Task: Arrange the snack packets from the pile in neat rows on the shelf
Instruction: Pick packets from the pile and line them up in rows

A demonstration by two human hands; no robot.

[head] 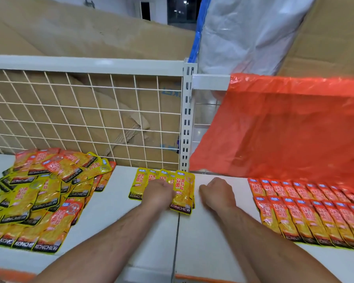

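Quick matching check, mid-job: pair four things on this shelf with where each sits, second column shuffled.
Things: 1 loose pile; 2 yellow packets; 3 red rows; 4 orange bag.
Places: A hanging from the back rail; B far left; C centre, under the left hand; D right, laid flat.
Pairs: 1-B, 2-C, 3-D, 4-A.

shop stockroom | white wire-backed shelf (86,64) | snack packets (307,213) | cardboard boxes (70,27)
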